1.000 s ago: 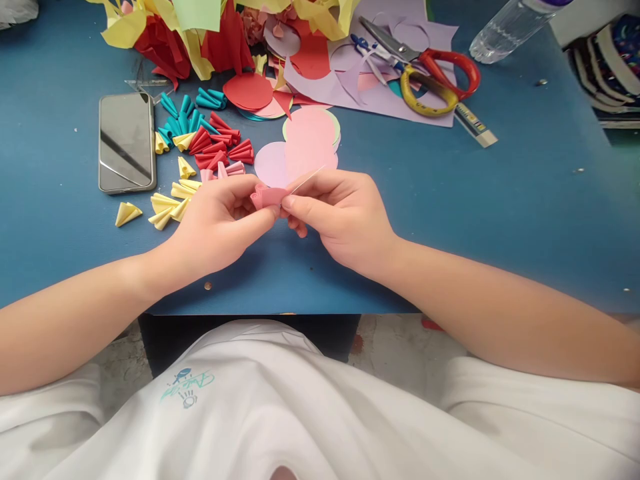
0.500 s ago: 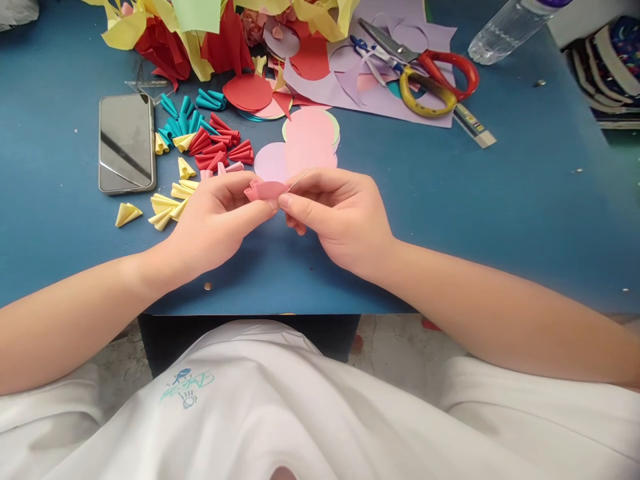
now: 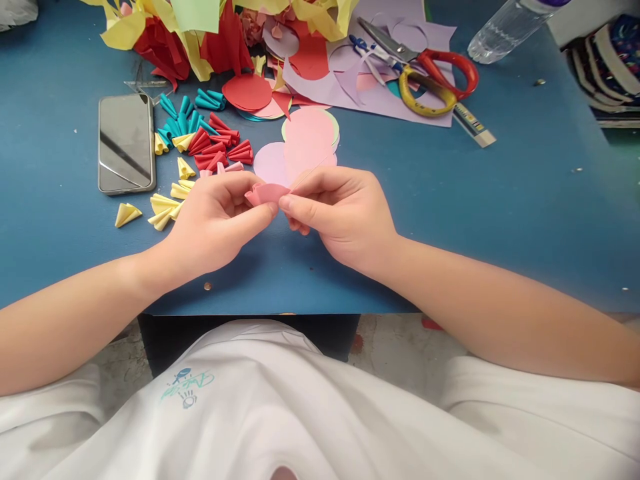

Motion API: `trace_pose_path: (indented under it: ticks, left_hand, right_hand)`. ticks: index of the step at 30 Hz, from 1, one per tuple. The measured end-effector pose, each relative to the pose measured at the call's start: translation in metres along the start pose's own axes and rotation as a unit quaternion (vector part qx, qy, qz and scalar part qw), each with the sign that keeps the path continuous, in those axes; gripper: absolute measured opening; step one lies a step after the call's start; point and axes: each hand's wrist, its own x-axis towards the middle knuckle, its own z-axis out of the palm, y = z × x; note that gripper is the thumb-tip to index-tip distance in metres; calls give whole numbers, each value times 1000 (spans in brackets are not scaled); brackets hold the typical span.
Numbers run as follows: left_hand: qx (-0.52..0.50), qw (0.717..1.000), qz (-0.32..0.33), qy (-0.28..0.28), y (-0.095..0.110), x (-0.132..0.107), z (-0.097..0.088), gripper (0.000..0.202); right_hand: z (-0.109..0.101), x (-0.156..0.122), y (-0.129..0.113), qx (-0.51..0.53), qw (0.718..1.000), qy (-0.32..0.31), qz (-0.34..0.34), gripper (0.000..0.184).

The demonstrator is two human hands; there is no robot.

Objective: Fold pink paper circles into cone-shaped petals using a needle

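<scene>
A partly rolled pink paper piece is held between my two hands, just above the blue table. My left hand pinches its left, curled end with thumb and fingers. At its right end, the thumb and forefinger of my right hand grip the edge; part of the paper is hidden behind them. Beyond my hands lie pink paper discs and a lilac paper disc. Left of them sit folded paper cones: teal, red and yellow, with a few pink ones partly behind my left hand.
A phone lies at the left. Scissors, a pen and lilac paper scraps spread across the back right, near a water bottle. Red and yellow crumpled paper stands at the back. The table's front edge is close to me.
Both hands stay in nearly the same place, pinching the pink paper. The paper has tilted slightly, and the thin pale line by the right fingertips shows less.
</scene>
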Motion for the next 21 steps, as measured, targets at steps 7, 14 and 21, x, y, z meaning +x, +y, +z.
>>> trace_pose_path:
  ticks: [7, 14, 21]
  left_hand:
    - [24, 1000, 9, 10, 1, -1, 0, 19]
    - [9, 1000, 18, 0, 0, 0, 0, 18]
    - [-30, 999, 12, -5, 0, 0, 4, 16]
  right_hand:
    - [1, 2, -3, -18, 1000, -7, -11, 21]
    - [0, 2, -1, -15, 1000, -10, -6, 27]
    - [2, 3, -2, 36, 999, -15, 9, 14]
